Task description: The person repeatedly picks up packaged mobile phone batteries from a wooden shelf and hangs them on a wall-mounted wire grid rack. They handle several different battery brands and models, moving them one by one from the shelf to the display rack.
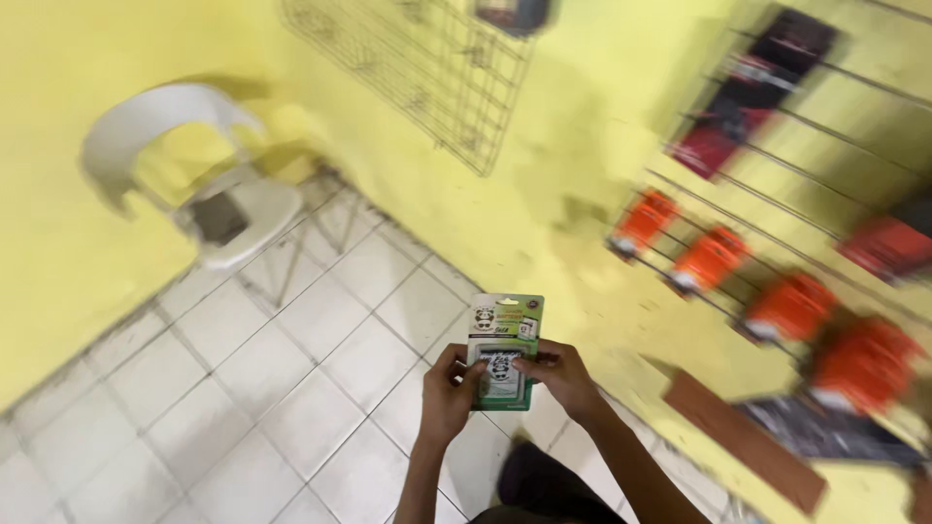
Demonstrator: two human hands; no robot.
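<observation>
We are holding a small green packet out in front of us with both hands, up over the white tiled floor. Our left hand is gripping the packet's lower left edge, with its fingers pressed shut on it. Our right hand is pinching the right side, fingers closed on the front near the middle. We are holding it flat and facing us, probably so we can see its front (it has a little black and white picture on it). Two hands are keeping it steady. On the yellow wall to our right, orange packets are hanging in a row on a wire rack, with red and black packets higher up, so each one is easy to see and reach. These are blurry. A white plastic chair is standing well apart in the far corner, tucked out of the way against the wall.
</observation>
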